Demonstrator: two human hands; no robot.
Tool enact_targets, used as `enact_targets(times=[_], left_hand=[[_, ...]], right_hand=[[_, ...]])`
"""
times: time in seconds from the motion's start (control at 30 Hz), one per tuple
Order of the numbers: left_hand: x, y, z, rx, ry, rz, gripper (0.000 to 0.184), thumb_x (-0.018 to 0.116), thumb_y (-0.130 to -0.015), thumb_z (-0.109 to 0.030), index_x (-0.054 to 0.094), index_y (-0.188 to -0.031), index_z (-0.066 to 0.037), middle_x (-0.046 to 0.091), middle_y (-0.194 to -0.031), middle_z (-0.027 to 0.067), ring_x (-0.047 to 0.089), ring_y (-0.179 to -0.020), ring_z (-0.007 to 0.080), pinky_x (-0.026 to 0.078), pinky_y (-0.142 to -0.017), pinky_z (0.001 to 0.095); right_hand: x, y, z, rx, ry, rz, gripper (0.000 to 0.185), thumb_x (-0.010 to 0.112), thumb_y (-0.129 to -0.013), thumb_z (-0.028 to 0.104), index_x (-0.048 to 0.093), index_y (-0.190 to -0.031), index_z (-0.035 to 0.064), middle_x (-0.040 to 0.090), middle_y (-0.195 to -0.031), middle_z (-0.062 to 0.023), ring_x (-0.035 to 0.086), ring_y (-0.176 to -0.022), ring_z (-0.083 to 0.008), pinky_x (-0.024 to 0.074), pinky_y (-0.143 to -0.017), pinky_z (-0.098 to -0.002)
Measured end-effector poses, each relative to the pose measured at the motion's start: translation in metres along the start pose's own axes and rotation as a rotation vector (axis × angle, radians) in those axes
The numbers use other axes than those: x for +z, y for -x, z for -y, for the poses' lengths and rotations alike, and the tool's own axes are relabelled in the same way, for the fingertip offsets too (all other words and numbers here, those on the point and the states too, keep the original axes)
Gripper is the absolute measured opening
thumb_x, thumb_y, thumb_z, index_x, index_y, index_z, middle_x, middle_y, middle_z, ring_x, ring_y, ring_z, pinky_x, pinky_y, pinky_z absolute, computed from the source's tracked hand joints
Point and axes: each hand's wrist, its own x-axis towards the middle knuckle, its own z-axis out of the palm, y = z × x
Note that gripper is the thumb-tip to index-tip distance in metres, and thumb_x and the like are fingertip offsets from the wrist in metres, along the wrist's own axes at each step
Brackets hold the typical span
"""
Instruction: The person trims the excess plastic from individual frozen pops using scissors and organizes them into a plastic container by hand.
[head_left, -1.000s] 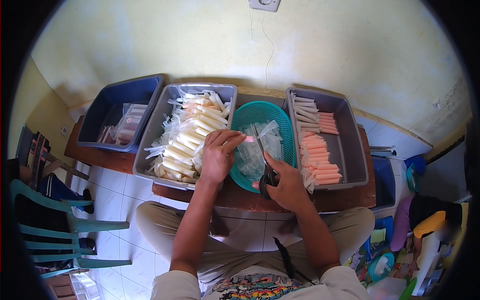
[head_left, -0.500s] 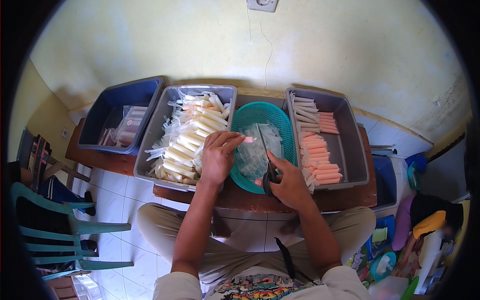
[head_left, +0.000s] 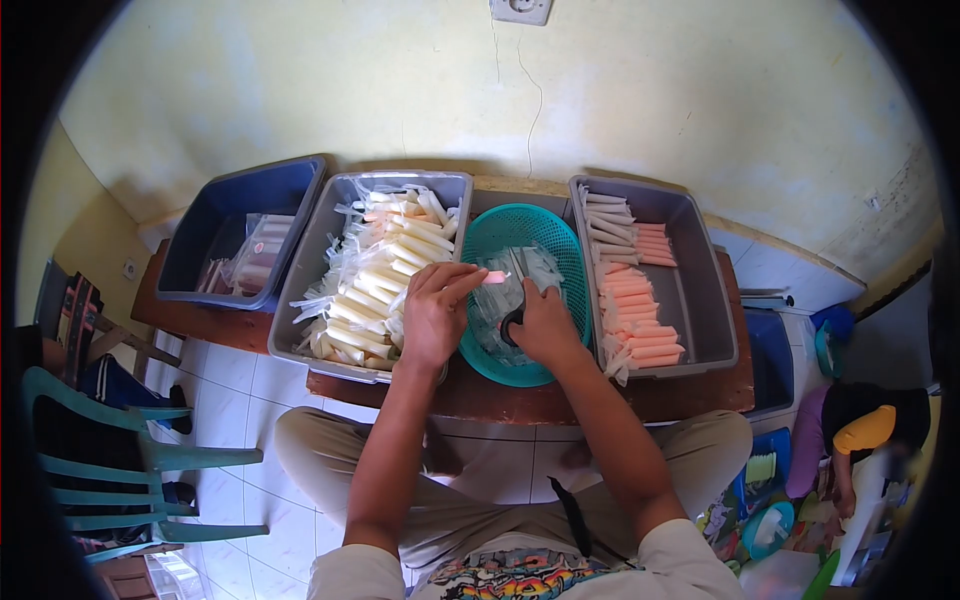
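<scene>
My left hand point(head_left: 436, 305) is closed on a pink ice pop point(head_left: 495, 277) in a clear plastic sleeve; only its end shows past my fingertips, the rest being hidden. My right hand point(head_left: 549, 325) grips black-handled scissors point(head_left: 512, 322), their blades pointing up beside the pop's tip. Both are over a teal mesh basket point(head_left: 574, 250) holding clear plastic scraps point(head_left: 488, 312). Left of it, a grey tub point(head_left: 462, 180) is heaped with cream-coloured pops point(head_left: 368, 307) in long plastic sleeves. The grey tub point(head_left: 708, 300) on the right holds neat rows of pink pops point(head_left: 630, 300) and whitish ones point(head_left: 610, 222).
A dark blue tub point(head_left: 222, 215) with packed bags stands at the far left of the wooden bench point(head_left: 480, 385). A green plastic chair point(head_left: 150, 455) is to my left. Another person point(head_left: 850, 430) bends over things on the floor at the right.
My right hand has moved up and left with the scissors, bringing its fingers closer to the pink pop. The left hand has barely moved. The person at the right has shifted an arm.
</scene>
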Motion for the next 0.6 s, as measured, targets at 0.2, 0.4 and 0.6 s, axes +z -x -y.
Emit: enact_targets(times=[0.2,0.4,0.6], left_hand=[[0.001,0.001,0.001,-0.017,0.025,-0.011,0.036,0.076,-0.083,0.005,0.084,-0.113,-0.014,0.079,-0.111,0.0036,0.073,-0.106,0.0274,0.056,-0.094,0.0424],[0.0,0.004,0.001,-0.021,0.043,-0.004,0.037,0.076,-0.082,0.005,0.084,-0.113,-0.013,0.079,-0.11,0.004,0.073,-0.105,0.0279,0.056,-0.093,0.0424],[0.002,0.001,-0.001,-0.022,0.044,-0.007,0.037,0.076,-0.082,0.005,0.085,-0.113,-0.013,0.079,-0.109,0.0049,0.074,-0.103,0.0287,0.057,-0.092,0.0426]], right_hand=[[0.022,-0.009,0.001,0.008,0.036,0.037,0.088,0.082,-0.086,0.016,0.038,-0.159,-0.0085,0.053,-0.135,-0.0368,0.07,-0.112,-0.0562,0.0605,-0.097,-0.0554],[0.031,-0.009,0.005,0.069,0.131,0.075,0.082,0.079,-0.088,0.015,0.041,-0.157,-0.0092,0.056,-0.135,-0.033,0.073,-0.111,-0.0508,0.0612,-0.095,-0.0549],[0.036,-0.016,0.002,0.037,0.259,0.113,0.084,0.081,-0.088,0.021,0.042,-0.156,-0.01,0.06,-0.135,-0.0293,0.075,-0.11,-0.0465,0.0622,-0.094,-0.053]])
